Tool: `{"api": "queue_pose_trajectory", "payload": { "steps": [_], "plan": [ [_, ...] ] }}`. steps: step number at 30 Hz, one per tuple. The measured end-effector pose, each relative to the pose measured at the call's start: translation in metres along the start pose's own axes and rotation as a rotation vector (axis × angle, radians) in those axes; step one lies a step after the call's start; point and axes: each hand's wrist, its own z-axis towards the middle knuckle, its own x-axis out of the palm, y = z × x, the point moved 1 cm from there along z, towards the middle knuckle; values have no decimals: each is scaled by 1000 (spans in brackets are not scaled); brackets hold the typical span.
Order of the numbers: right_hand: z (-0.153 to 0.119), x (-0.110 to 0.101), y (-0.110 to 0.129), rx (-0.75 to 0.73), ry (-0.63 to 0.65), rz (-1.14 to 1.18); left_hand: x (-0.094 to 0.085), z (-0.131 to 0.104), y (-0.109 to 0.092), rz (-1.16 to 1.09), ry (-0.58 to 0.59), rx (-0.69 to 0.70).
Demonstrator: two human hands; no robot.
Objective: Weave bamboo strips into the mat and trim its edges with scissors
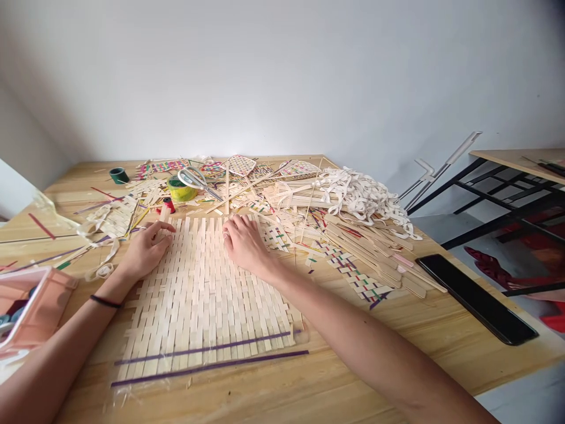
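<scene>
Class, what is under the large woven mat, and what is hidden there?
The wooden table shows around the woven mat, likely supporting it. What lies directly beneath is covered; the left hand and right hand hide bits of its far end.

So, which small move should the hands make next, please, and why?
Perhaps the right hand could gently press the pale strip ends snug along the woven mat's far edge: they stick out there with gaps between them, and both it and the left hand are at that end.
</scene>
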Motion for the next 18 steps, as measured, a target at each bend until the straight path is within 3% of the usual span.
{"api": "queue_pose_trajectory", "payload": {
  "steps": [18],
  "plan": [
    [1,1,0,-8,5,-26,2,-1,1,14,8,40]
  ]
}}
